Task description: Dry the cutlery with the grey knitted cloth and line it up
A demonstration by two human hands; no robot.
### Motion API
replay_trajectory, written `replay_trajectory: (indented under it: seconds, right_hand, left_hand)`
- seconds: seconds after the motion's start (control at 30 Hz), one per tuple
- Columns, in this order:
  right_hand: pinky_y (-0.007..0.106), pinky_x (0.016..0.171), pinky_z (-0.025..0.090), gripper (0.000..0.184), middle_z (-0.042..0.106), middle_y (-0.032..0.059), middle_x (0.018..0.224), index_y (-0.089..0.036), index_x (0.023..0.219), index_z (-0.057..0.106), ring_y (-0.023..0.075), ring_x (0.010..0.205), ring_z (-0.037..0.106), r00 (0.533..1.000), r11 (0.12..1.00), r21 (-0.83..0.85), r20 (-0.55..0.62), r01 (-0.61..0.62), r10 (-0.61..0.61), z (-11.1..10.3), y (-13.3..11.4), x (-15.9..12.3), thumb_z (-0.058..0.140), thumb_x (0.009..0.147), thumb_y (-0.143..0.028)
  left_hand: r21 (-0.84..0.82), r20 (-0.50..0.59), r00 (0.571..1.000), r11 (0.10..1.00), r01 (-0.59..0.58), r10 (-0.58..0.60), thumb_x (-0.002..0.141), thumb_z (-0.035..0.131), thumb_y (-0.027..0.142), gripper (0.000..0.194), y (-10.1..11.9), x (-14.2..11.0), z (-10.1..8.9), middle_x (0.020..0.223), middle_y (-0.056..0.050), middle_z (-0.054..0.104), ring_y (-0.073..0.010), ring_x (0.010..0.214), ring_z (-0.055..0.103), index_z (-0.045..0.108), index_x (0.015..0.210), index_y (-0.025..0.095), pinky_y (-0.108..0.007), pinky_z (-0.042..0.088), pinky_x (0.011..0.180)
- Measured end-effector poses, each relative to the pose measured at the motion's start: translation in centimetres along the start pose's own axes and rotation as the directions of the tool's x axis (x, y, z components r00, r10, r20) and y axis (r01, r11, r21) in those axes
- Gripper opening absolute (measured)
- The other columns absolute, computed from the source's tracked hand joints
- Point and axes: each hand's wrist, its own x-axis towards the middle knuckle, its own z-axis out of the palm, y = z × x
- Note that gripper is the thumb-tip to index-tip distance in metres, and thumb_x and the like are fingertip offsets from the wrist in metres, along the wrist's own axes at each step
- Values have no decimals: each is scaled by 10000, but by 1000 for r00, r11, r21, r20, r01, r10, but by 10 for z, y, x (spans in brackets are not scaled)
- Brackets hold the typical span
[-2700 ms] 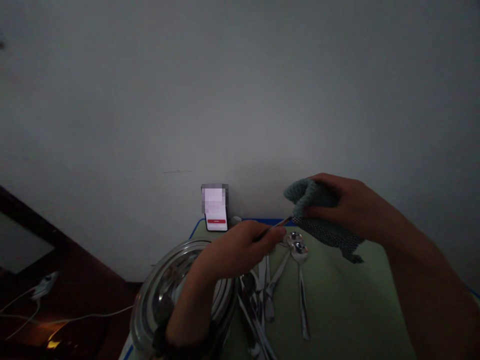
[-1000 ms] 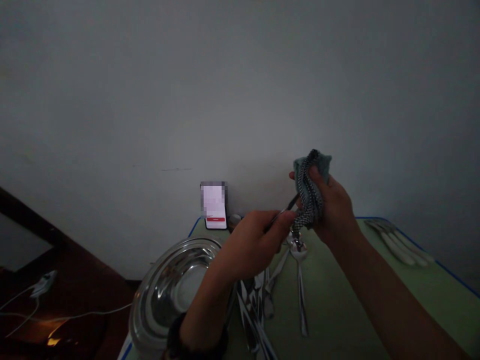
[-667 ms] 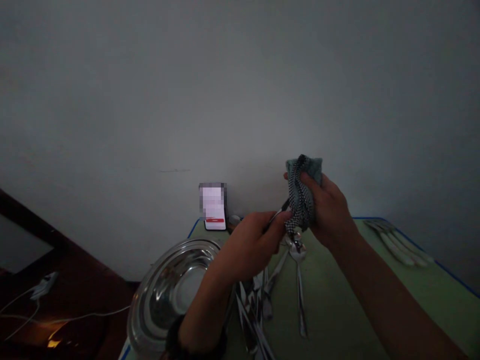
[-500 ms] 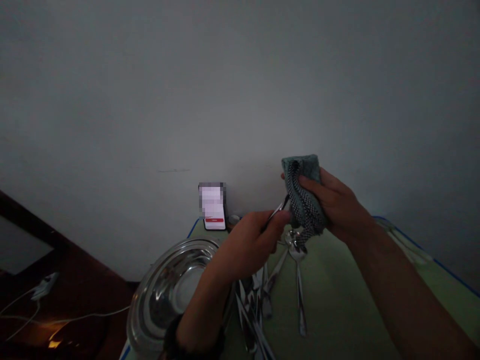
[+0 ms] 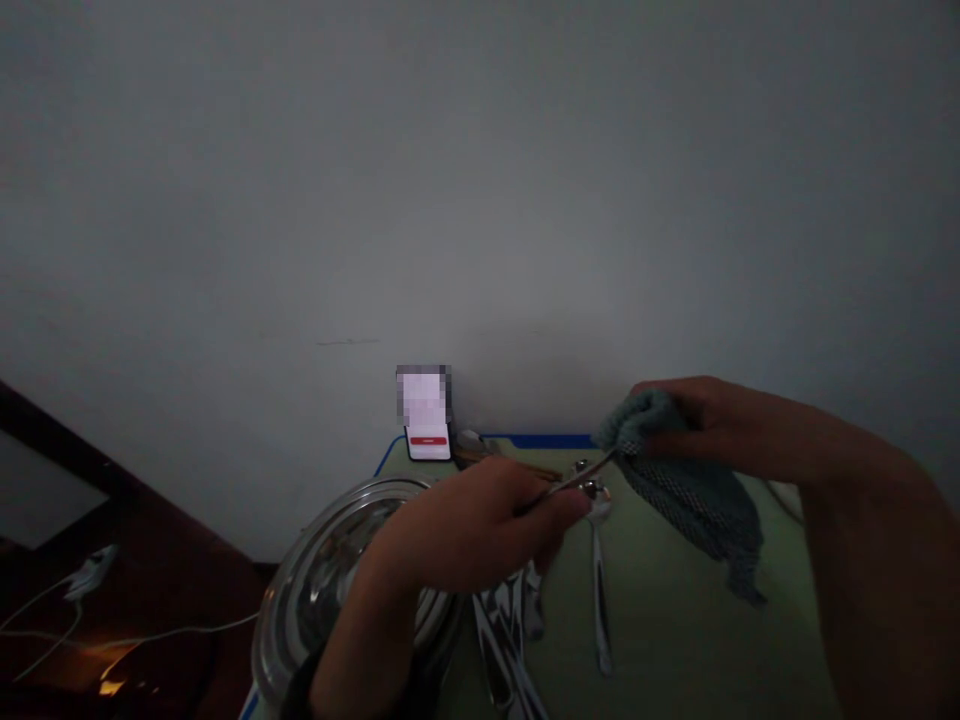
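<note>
My left hand (image 5: 472,525) is closed around the handle of a metal piece of cutlery (image 5: 583,473). Its far end disappears into a grey-green cloth (image 5: 686,505), so I cannot tell whether it is a spoon, fork or knife. The cloth is pinched over that end by my right hand (image 5: 709,425), and its loose part hangs down to the right. Below the hands, a spoon (image 5: 601,600) lies on the green tabletop (image 5: 675,640). A pile of cutlery (image 5: 506,640) lies left of that spoon, partly covered by my left hand.
Left of the pile stands a wide steel bowl (image 5: 300,590), partly behind my left forearm. A lit phone (image 5: 427,420) leans against the wall (image 5: 480,200) at the table's back edge. A white cable (image 5: 172,632) with a plug block (image 5: 91,572) is at the lower left.
My right hand and the cloth have moved down and right, and the cloth has gone from bunched upright to hanging loose. The held cutlery now tilts lower, its end still in the cloth.
</note>
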Motion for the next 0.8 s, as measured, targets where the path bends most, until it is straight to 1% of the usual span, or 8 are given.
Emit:
replay_trajectory:
  seconds: [0.07, 0.1, 0.17, 0.23, 0.3, 0.4, 0.63, 0.8]
  right_hand:
    - [252, 639, 492, 189, 685, -3, 786, -197, 835, 665, 169, 732, 625, 992, 998, -55, 122, 6, 1, 1, -4, -2, 631, 759, -367]
    - [254, 651, 497, 199, 690, -1, 800, -202, 851, 675, 173, 746, 629, 988, 997, -78, 158, 14, -2, 2, -5, -4, 618, 771, -376]
    - [261, 673, 507, 218, 702, 3, 832, -225, 878, 695, 182, 764, 638, 984, 993, -110, 180, 32, -12, 3, -8, -8, 603, 781, -397]
    - [269, 676, 519, 227, 714, 1, 852, -258, 887, 713, 191, 763, 649, 985, 993, -104, 166, 52, -34, 2, -11, -13, 591, 780, -417]
    - [275, 665, 528, 222, 722, -4, 850, -290, 883, 724, 201, 755, 657, 990, 994, -84, 129, 66, -55, 1, -12, -17, 580, 780, -422]
    - [271, 647, 535, 200, 724, -19, 849, -321, 909, 716, 204, 747, 661, 992, 994, -94, 118, 53, -42, -3, -11, -19, 574, 787, -390]
    - [245, 599, 514, 193, 709, -10, 816, -270, 888, 693, 188, 707, 643, 990, 987, -158, 140, 13, 9, -3, -4, -11, 556, 815, -384]
    - [229, 570, 497, 190, 699, -16, 764, -263, 884, 688, 172, 672, 632, 990, 988, -157, 139, 8, 14, -4, -4, -10, 555, 816, -381]
  left_hand:
    - [2, 34, 999, 1000, 5, -5, 921, 321, 486, 538, 0, -5, -4, 466, 42, 432, -74, 427, 408, 592, 604, 146, -190, 312, 432]
    - [-4, 44, 999, 1000, 5, -5, 916, 336, 490, 533, 0, -6, -6, 461, 43, 431, -72, 422, 403, 602, 609, 145, -187, 306, 420]
    - [-30, 50, 999, 1000, -8, 9, 911, 368, 480, 511, 3, -9, -7, 467, 41, 442, -68, 425, 408, 604, 605, 145, -177, 300, 410]
    - [-69, 47, 998, 997, -30, 33, 908, 399, 455, 486, 7, -10, -7, 479, 39, 458, -63, 434, 417, 600, 595, 143, -169, 303, 411]
    - [-101, 29, 999, 994, -35, 39, 900, 422, 445, 467, 11, -11, -5, 491, 37, 474, -61, 437, 428, 603, 595, 141, -165, 312, 412]
    - [-114, 15, 999, 993, -28, 30, 896, 427, 450, 456, 15, -11, -2, 513, 31, 505, -67, 454, 467, 608, 612, 143, -163, 333, 424]
    - [-46, -56, 997, 998, -47, 45, 919, 408, 388, 437, 11, -6, -1, 510, 42, 496, -50, 457, 453, 555, 590, 142, -146, 334, 448]
    - [-51, -49, 995, 995, -90, 87, 930, 405, 365, 430, 9, -1, -2, 499, 59, 468, -30, 439, 423, 544, 593, 135, -132, 324, 447]
